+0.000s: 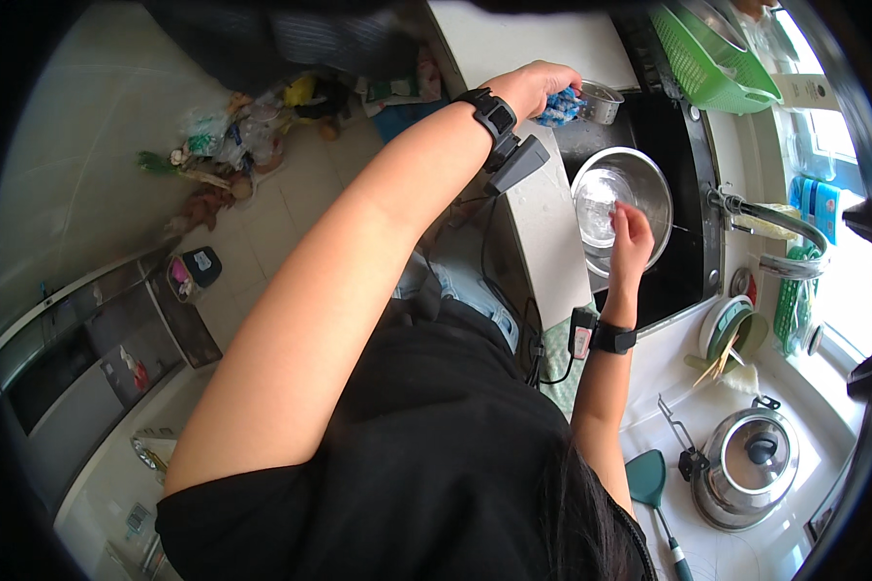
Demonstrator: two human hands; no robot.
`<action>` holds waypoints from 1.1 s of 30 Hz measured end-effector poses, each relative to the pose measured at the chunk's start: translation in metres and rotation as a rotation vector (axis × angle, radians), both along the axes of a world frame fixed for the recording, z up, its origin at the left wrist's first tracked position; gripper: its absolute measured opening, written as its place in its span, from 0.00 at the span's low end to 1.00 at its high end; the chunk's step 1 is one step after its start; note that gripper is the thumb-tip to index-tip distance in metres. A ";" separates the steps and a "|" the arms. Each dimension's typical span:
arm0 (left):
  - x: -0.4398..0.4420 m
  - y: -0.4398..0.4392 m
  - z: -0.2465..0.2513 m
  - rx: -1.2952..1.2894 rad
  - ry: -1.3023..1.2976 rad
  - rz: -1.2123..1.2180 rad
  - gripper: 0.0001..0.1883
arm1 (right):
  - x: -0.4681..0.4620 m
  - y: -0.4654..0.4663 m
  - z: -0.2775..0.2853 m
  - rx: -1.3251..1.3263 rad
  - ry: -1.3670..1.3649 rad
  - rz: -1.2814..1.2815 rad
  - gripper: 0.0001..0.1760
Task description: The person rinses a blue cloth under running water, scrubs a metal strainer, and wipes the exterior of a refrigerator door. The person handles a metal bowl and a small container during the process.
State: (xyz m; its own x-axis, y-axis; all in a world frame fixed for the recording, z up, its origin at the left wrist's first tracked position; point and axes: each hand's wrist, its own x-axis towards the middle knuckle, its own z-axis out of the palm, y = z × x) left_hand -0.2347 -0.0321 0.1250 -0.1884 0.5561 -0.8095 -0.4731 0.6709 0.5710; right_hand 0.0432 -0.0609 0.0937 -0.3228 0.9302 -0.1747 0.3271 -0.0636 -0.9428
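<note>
My left hand (pixel 541 86) grips a blue-and-white cloth (pixel 561 109) at the near edge of the dark sink (pixel 679 269). Right beside those fingers is a small perforated metal cup (pixel 602 103); whether they touch it is unclear. A stainless steel basin (pixel 661 171) stands in the sink, with what looks like clear water inside. Over the basin hangs my right hand (pixel 632 234), its fingers bent and close together. Nothing shows in it, but the fingertips are partly hidden.
A curved chrome faucet (pixel 792 232) rises behind the sink. A green plastic basket (pixel 719 65) sits at the far corner. To the right are stacked bowls (pixel 730 330), a steel kettle (pixel 748 465) and a green spatula (pixel 647 476). Bagged produce (pixel 240 138) lies on the floor.
</note>
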 end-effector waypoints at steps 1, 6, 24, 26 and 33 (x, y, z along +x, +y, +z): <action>0.000 0.000 -0.001 0.004 0.011 0.006 0.06 | -0.009 0.007 0.007 0.147 -0.057 0.064 0.10; 0.009 -0.002 -0.008 0.051 0.123 -0.070 0.07 | -0.060 0.039 0.050 0.601 -0.260 0.237 0.13; 0.036 -0.080 -0.051 0.442 0.206 0.039 0.16 | -0.091 0.002 0.037 0.837 -0.654 0.522 0.06; 0.020 -0.107 -0.048 0.375 -0.007 0.224 0.17 | -0.104 -0.020 0.050 0.926 -0.614 0.496 0.06; -0.072 -0.256 -0.043 0.562 -0.877 0.753 0.18 | -0.218 -0.159 0.099 1.023 -0.292 0.930 0.06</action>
